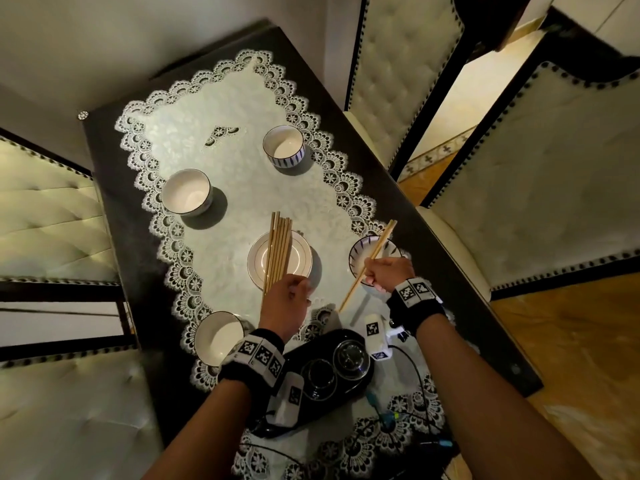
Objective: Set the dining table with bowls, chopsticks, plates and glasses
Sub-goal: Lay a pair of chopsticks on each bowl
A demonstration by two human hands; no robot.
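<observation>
Several wooden chopsticks lie in a bundle across a white gold-rimmed plate at the table's middle, and my left hand holds their near ends. My right hand grips a pair of chopsticks slanted over a blue-patterned bowl at the right edge. Three more bowls stand on the cloth: a blue-patterned one far right, a plain white one far left, and a white one near left. Clear glasses sit on a black tray close to me.
A lace tablecloth covers the dark table. Tufted cream chairs stand on the left and on the right. Cables and white tagged devices lie beside the tray. A wooden floor shows on the right.
</observation>
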